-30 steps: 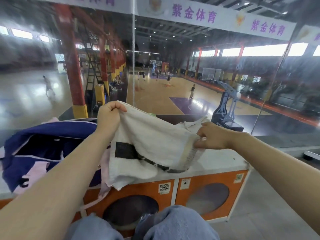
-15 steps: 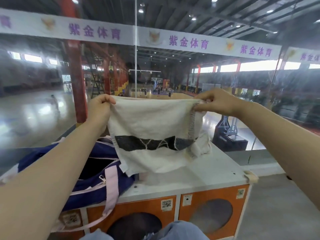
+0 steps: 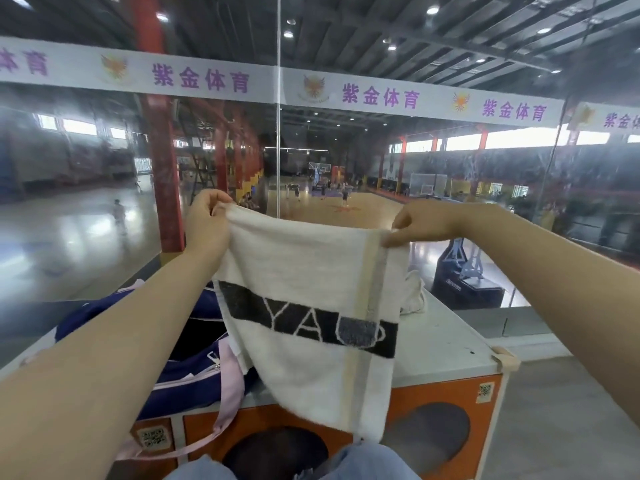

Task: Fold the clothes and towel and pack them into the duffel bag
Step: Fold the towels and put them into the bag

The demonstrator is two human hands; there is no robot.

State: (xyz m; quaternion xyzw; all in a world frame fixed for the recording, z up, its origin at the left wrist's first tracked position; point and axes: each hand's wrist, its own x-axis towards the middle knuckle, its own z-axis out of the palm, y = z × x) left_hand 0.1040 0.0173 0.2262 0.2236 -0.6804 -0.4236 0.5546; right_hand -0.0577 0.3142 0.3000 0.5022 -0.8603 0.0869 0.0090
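A white towel [image 3: 304,271] with a black lettered band hangs in the air in front of me, stretched by its top edge. My left hand [image 3: 204,225] pinches its top left corner and my right hand [image 3: 419,221] pinches its top right corner. Below and to the left, the navy duffel bag [image 3: 187,372] with pale pink straps lies open on the white counter top [image 3: 440,344]. A white piece of clothing [image 3: 414,296] lies crumpled on the counter behind the towel's right edge, mostly hidden.
The counter is an orange-fronted cabinet [image 3: 440,400] with round dark windows, directly before my knees [image 3: 363,459]. A glass wall [image 3: 277,140] stands just behind it, overlooking a sports hall. Grey floor lies to the right of the cabinet.
Both hands lifted the towel off the counter and spread it out wide by its top corners. It now hangs lower, its bottom edge reaching past the counter's front edge.
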